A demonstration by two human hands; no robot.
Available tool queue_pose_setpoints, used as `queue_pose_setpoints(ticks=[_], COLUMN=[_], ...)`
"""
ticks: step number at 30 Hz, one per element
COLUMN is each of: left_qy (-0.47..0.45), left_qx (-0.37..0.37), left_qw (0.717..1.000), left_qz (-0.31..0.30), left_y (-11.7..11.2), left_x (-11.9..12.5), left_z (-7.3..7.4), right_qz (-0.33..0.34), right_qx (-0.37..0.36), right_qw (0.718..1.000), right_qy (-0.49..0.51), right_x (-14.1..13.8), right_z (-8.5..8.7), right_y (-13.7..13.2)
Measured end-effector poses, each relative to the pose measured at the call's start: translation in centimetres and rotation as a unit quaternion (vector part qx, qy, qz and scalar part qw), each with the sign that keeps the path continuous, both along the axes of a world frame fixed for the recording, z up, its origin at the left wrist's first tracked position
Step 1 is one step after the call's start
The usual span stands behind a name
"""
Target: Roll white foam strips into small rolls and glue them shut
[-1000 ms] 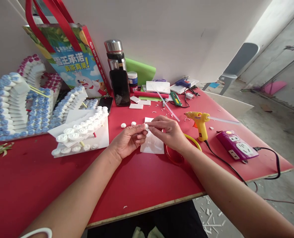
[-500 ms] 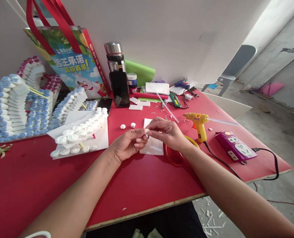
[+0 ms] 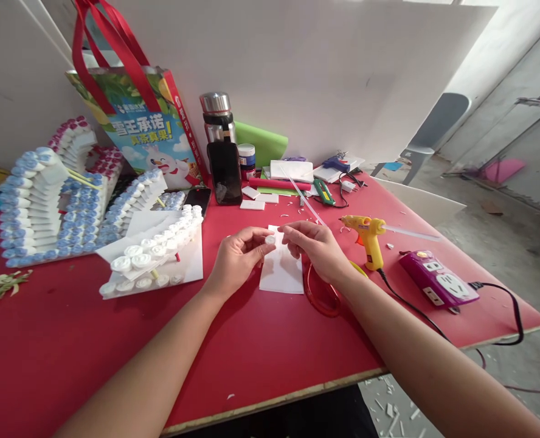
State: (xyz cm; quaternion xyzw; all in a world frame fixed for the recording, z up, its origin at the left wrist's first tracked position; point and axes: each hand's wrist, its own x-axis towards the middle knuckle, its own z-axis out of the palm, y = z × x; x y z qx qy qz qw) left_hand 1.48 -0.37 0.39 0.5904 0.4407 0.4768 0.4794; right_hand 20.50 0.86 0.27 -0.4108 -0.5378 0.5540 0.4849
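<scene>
A small white rolled paper rosette (image 3: 270, 240) is pinched between the thumb and fingers of my left hand (image 3: 240, 258), its spiral face toward me. My right hand (image 3: 313, 246) hovers just to the right, apart from the rosette, with its fingers loosely bent and nothing visible in them. Below both hands lie white paper strips (image 3: 281, 277) on the red tabletop (image 3: 252, 353). A red loop handle (image 3: 323, 298) sits under my right wrist, partly hidden. To the left, a white piece (image 3: 149, 261) carries rows of similar white rosettes.
A yellow glue gun (image 3: 368, 237) with a clear stick stands at right, beside a purple power strip (image 3: 438, 280). Blue-tipped rosette structures (image 3: 33, 207), a gift bag (image 3: 146, 134), a steel flask (image 3: 218, 115) and a phone (image 3: 225, 173) stand behind. White scraps lie around.
My right hand has come away from the rosette and moved slightly right. My left hand has turned, showing the rosette's face. The view has tilted up a little.
</scene>
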Motion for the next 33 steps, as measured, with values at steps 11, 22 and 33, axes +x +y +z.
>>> queue_pose_setpoints(ticks=[11,22,33], left_qy=[0.08,0.043,0.075], left_qx=[0.103,0.083,0.107], left_qw=[0.991,0.995,0.991], left_qz=[0.014,0.015,-0.012], left_y=[-0.3,-0.3,-0.3], left_x=[0.5,0.5,0.5], left_z=[-0.4,-0.3,-0.3], right_qz=[0.034,0.044,0.044], right_qx=[-0.012,-0.009,-0.067], right_qw=[0.999,0.999,0.994], right_qy=[0.005,0.021,0.069], right_x=[-0.7,-0.7,-1.2], right_z=[0.1,0.1,-0.2], right_y=[-0.3,-0.5,-0.2])
